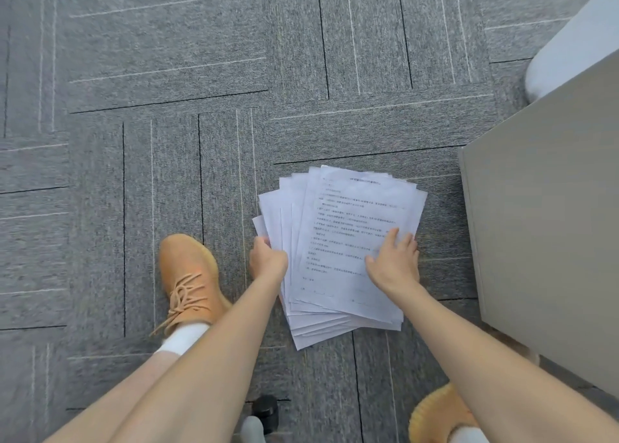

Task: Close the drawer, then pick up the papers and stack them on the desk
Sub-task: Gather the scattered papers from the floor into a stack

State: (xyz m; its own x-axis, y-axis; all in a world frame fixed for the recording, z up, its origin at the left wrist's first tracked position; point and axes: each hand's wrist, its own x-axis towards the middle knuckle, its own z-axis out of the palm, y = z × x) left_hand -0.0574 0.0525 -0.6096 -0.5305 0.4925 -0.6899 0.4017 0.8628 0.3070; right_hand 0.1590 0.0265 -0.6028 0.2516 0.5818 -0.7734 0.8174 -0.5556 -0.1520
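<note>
A fanned sheaf of printed papers (341,248) lies on the grey carpet tiles (167,74) beside a grey cabinet (542,241), its drawer front out of view and the text too blurred to read. The left hand (266,258) curls its fingers around the sheaf's left edge; the right hand (393,258) presses spread fingers flat on the top sheet. Two orange sneakers show, the left sneaker (189,281) whole, the right sneaker (438,416) half hidden by the forearm.

Papers (338,251) on carpet (167,74), between shoe and cabinet.
Shoe (189,278) left of papers; cabinet (542,241) right; hands on their near edges.
</note>
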